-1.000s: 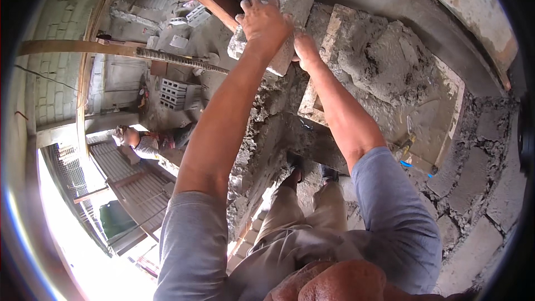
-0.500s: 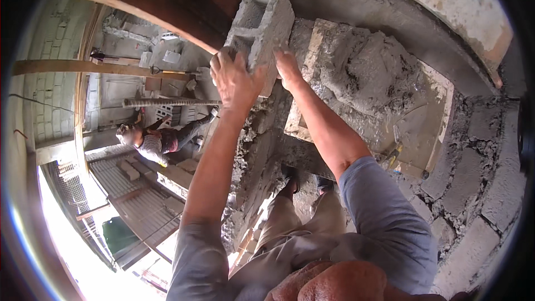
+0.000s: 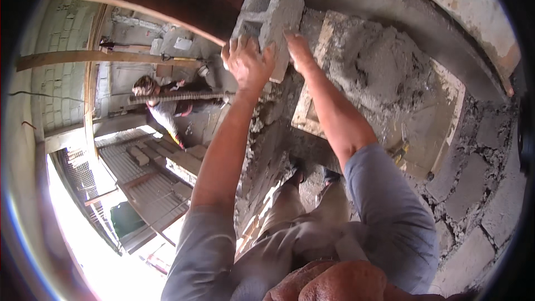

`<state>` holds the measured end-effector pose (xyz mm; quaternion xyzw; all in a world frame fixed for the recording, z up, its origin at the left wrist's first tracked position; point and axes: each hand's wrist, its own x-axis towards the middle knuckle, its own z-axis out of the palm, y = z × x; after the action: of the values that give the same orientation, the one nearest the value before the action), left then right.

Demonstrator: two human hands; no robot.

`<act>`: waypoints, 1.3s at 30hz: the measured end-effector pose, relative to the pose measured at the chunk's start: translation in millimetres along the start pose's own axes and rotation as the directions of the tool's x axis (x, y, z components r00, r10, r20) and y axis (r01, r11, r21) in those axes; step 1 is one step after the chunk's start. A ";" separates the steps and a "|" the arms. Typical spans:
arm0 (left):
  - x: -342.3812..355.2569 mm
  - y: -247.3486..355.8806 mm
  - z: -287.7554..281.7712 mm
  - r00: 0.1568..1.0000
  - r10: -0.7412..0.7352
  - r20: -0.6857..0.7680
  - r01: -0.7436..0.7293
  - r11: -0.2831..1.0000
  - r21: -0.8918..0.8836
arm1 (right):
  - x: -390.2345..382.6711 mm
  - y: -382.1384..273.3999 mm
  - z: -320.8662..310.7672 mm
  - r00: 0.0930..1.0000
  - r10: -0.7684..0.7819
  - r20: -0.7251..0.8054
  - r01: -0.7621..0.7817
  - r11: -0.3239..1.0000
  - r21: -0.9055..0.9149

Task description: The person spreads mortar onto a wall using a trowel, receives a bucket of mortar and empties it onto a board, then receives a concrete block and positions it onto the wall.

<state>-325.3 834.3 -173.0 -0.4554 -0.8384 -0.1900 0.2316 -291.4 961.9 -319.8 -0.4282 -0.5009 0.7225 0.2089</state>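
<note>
A grey hollow concrete block (image 3: 284,19), its two openings showing, stands at the top of the wall ahead of me. My left hand (image 3: 249,64) grips its near left end, fingers bent over the edge and thumb toward the block's side. Against the block's right face presses my right hand (image 3: 299,50), with its fingers curled and partly hidden. Just right of it, a heap of wet grey mortar (image 3: 379,69) lies on a wood-edged mixing board (image 3: 451,117). A tool with a yellow handle (image 3: 401,153) rests at the board's near side, partly covered by mortar.
Mortared blocks (image 3: 471,192) run along the right. A wooden beam (image 3: 134,11) slants close to the block's left. Down on the left, a co-worker (image 3: 161,106) stands among planks and a ribbed bar (image 3: 184,96). Corrugated sheets (image 3: 125,150) lie below.
The view has shifted slightly, so the block and board sit a little higher and farther right. Both hands stay at the block. The co-worker below has changed posture.
</note>
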 end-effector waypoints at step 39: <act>5.5 18.8 -13.3 0.872 -0.268 0.411 0.244 0.963 0.112 | -329.8 -37.1 -231.6 0.937 0.130 0.325 -0.190 0.968 0.162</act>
<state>-309.1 840.6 -157.0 -0.3640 -0.9263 -0.0922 0.0304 75.8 862.3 -181.6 -0.3261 -0.4195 0.8404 0.1075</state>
